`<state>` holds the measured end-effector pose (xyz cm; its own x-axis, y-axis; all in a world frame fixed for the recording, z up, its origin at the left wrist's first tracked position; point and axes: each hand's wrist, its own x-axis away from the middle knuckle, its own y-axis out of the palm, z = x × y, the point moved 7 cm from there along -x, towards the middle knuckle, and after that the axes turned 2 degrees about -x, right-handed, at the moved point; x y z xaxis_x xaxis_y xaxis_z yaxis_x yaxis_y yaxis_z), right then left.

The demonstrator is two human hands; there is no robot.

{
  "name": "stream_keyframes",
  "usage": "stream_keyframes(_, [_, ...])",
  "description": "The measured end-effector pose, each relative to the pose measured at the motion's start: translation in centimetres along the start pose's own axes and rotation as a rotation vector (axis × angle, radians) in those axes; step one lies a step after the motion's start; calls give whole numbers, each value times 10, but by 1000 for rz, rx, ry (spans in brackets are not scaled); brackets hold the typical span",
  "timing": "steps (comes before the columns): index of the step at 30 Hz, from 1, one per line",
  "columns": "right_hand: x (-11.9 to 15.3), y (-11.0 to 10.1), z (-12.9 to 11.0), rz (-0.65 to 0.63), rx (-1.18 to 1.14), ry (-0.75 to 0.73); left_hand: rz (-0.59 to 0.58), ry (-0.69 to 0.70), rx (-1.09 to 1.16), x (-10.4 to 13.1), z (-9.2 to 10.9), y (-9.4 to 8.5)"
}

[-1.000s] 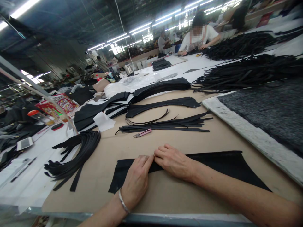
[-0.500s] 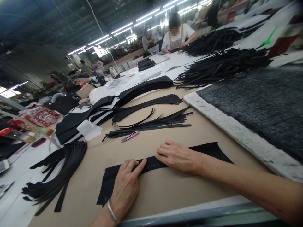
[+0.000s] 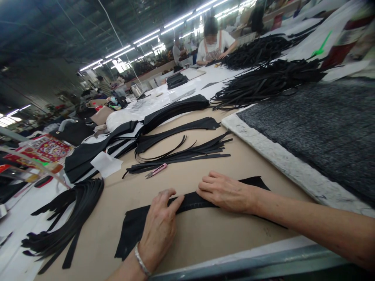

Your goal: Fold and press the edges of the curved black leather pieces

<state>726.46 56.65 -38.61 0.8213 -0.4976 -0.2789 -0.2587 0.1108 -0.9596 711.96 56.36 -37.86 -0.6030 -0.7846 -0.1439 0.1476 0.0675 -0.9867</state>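
A curved black material panel lies on the tan work surface in front of me, its two ends wider than its middle. Over its left half rests my left hand, thumb and fingers apart, thumb along the panel's narrow part. My right hand has its fingers bent together on the panel's upper edge, right of centre; its fingertips are partly hidden. A faint line of marks runs along the lower edge between the hands. Beyond them lie pink-handled thread snips and a bunch of thin black strips.
A bundle of curved black strips lies at left. Behind are a white paper piece, stacked black panels and heaped black strips. A pale slab bearing dark grey felt stands right. A co-worker sits across the table.
My left hand has lifted its fingers slightly and opened away from the panel's edge. My right hand stays on the panel, which has shifted a little. The view has moved slightly.
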Motion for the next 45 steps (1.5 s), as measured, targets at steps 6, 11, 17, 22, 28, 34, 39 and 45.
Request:
stream_keyframes(6, [3,0,1,24,35,-14,32,-2,145,-17,39,26])
stream_keyframes(11, [22,-6,9,33,92,-39,-14,29,78,-15,40,31])
stream_keyframes(17, [48,-13,16,15,103,-1,-82,53,-17,-22,46,29])
stream_keyframes(22, [63,-17,23,10,89,34,-117,65,-75,-25,49,30])
stream_keyframes(28, [74,-19,27,6,79,46,-25,66,-71,-35,54,18])
stream_keyframes(34, [74,-19,25,11,86,60,-54,185,99,-55,84,29])
stream_keyframes(39, [81,-22,28,31,93,63,-72,203,16,-57,94,40])
stream_keyframes(45, [95,-26,33,5,126,77,-102,204,-54,-62,97,40])
